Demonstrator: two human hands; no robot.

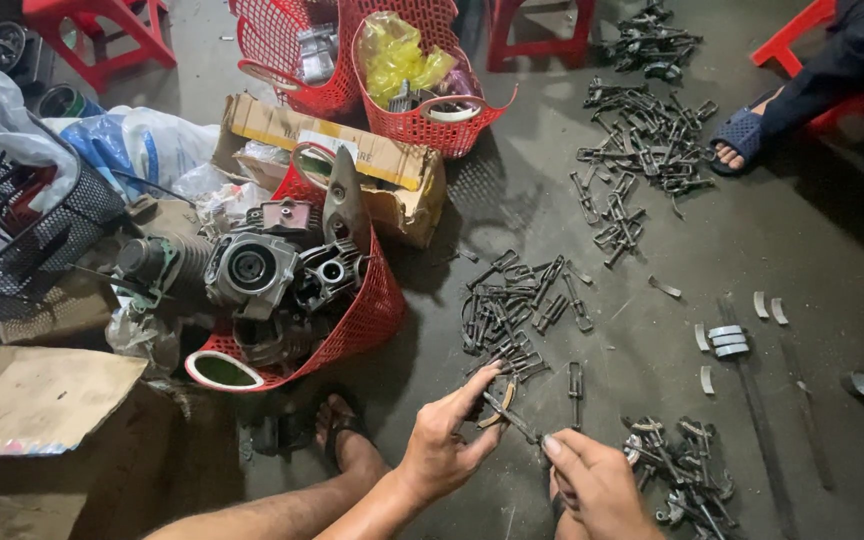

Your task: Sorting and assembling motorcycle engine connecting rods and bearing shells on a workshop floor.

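1. Our left hand (442, 445) pinches a small metal clip (500, 408) between thumb and forefinger, fingers closed on its near end, low over the concrete floor (812, 250).
2. Our right hand (597, 485) sits just beside it, fingers curled; we cannot tell whether they grip anything (the knuckles hide the palm).
3. A loose pile of metal links (512, 305) lies just beyond the clip, with another heap (687, 470) right of the right hand.
4. A red mesh basket (367, 315) holding engine parts (252, 270) tilts to the left, near our sandalled foot (342, 430).
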